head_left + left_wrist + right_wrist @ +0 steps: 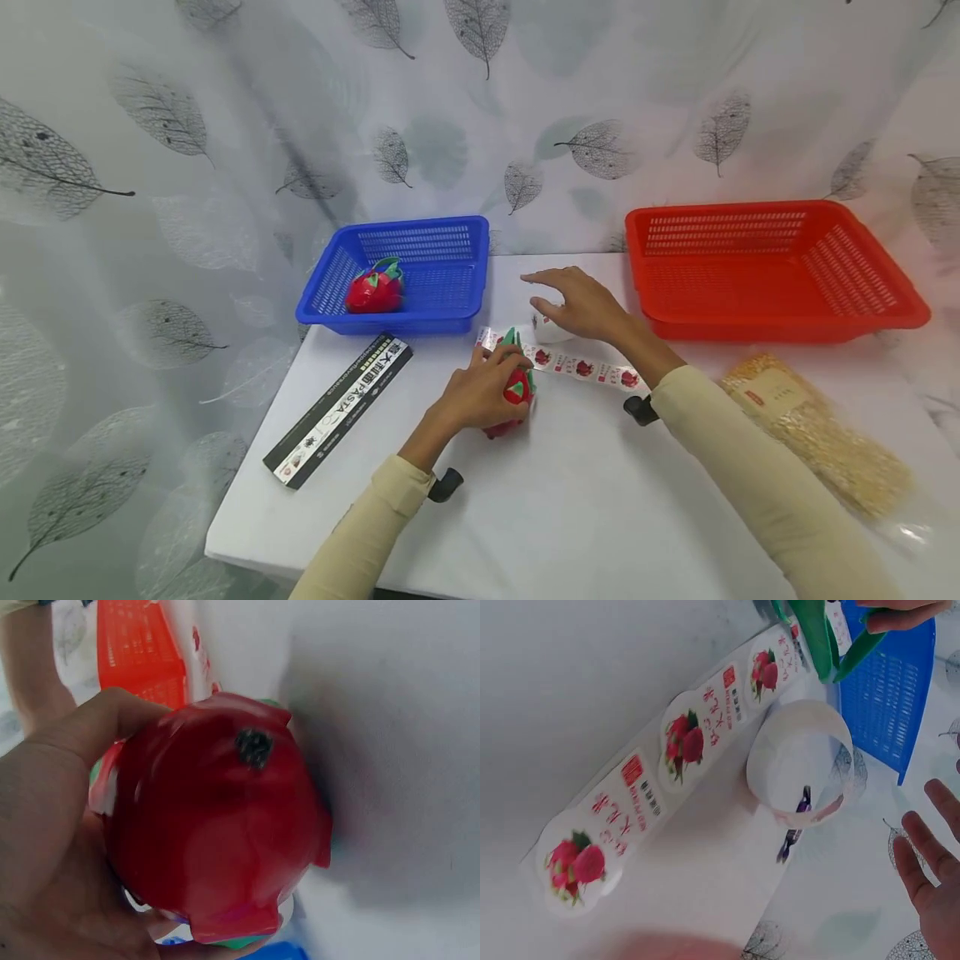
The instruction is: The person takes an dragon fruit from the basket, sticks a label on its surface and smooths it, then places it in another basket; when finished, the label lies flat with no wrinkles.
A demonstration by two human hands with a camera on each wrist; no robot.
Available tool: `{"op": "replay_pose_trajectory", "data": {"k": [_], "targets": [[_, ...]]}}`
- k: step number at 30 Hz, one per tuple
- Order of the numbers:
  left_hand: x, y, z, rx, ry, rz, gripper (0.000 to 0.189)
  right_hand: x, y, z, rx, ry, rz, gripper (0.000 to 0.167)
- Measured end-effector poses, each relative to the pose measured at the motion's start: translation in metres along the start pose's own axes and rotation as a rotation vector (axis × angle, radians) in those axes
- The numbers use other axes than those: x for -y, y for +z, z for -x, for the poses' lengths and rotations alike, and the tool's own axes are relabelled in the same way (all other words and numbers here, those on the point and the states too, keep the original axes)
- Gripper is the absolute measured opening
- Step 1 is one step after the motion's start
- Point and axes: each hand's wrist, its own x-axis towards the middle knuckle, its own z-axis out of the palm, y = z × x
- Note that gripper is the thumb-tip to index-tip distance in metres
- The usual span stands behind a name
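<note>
1. We see the left hand [480, 398] with fingers and thumb curled round a dragon fruit [522, 385], mid-worktop [600, 517]; the side grip probably steadies its round body, leaf tips [513, 337] towards 12 o'clock.
2. We find the right hand [573, 304] spread and holding nothing, over the sticker roll [551, 331] at the fruit's 1 o'clock; the sticker strip [583, 367] runs past the leaf tips towards 3 to 4 o'clock, perhaps face up for easy picking.
3. Around the fruit we place the blue basket [442, 317] at 10 to 11 o'clock, with a second fruit [375, 292] inside; red basket [780, 330] at 2; pasta box [337, 410] at 9; grain bag [817, 433] just past 3; this likely leaves both hands working room.
4. Only the left wrist view gives us the dark patch [253, 748] on the fruit's rounded end; only the right wrist view shows the roll's hollow middle; only the head view shows the second fruit, box and bag.
</note>
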Motion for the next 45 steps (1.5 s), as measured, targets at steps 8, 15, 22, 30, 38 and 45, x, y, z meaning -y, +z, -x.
{"op": "replay_pose_trajectory", "data": {"k": [8, 15, 22, 30, 38, 45], "targets": [[0.006, 0.003, 0.0, -0.017, 0.013, -0.07, 0.064, -0.003, -0.004, 0.03, 0.073, 0.017, -0.039, 0.036], [0.009, -0.001, 0.001, -0.035, 0.019, -0.069, 0.063, -0.028, 0.006, 0.054, 0.183, 0.101, -0.008, 0.03], [0.008, -0.001, 0.0, -0.031, 0.031, -0.072, 0.062, -0.058, 0.023, 0.077, 0.22, 0.069, 0.093, 0.033], [0.007, 0.001, -0.003, -0.019, 0.038, -0.085, 0.062, -0.07, 0.024, 0.094, 0.192, -0.053, 0.265, 0.045], [0.006, 0.003, -0.003, -0.025, 0.056, -0.068, 0.061, -0.073, 0.022, 0.101, 0.173, -0.065, 0.269, 0.037], [0.007, 0.004, -0.003, -0.028, 0.058, -0.061, 0.061, -0.074, 0.024, 0.103, 0.119, -0.073, 0.264, 0.032]]}}
